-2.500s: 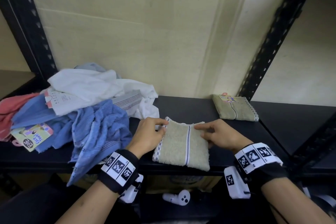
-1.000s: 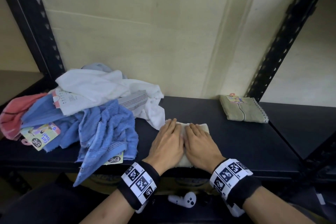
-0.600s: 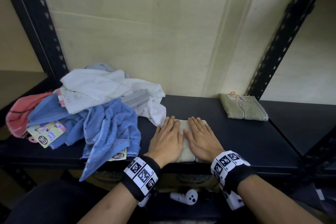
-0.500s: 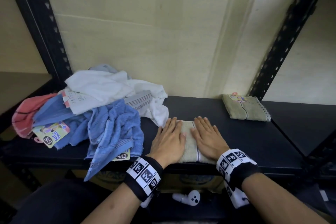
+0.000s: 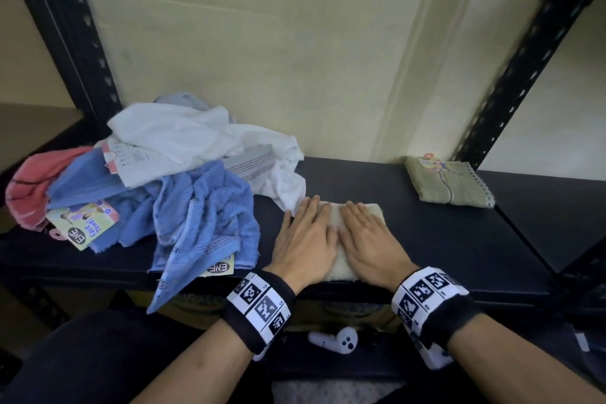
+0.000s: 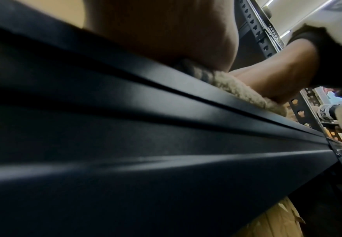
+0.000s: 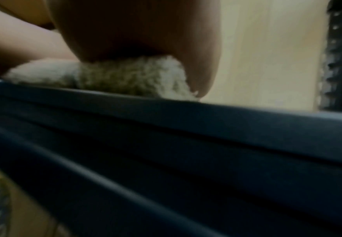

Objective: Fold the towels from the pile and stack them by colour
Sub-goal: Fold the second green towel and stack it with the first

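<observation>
In the lower middle of the head view, the left hand (image 5: 303, 239) and the right hand (image 5: 370, 239) lay side by side, palms down, on a folded beige towel (image 5: 337, 267) at the front edge of the dark shelf (image 5: 426, 239). Both hands had straight, flat fingers pressing the cloth; neither curled around anything. The towel showed only in the narrow strip between the hands, at its far right corner and at the near edge by the wrists.

From the left wrist view, the heel of the left hand (image 6: 161, 32) sat on the fluffy edge of the towel (image 6: 241, 89) at the upper middle of the frame, with the right hand (image 6: 277, 70) pressing it further right. The right wrist view, blurred, showed the right hand (image 7: 137, 30) squashing the towel (image 7: 125, 77) against the shelf lip (image 7: 247, 118) in the upper half of the frame.

At the left of the head view lay a loose pile: a white towel (image 5: 183, 138) on top, a crumpled blue towel (image 5: 210, 216) hanging over the shelf front, and a pink towel (image 5: 29, 184) at the far left edge. A printed label (image 5: 83, 223) lay on the blue cloth. At the right, near the back of the shelf and well apart from the hands, sat a second folded beige towel (image 5: 449, 187). Below the shelf, at the bottom middle, a white controller (image 5: 337, 339) was visible.
</observation>
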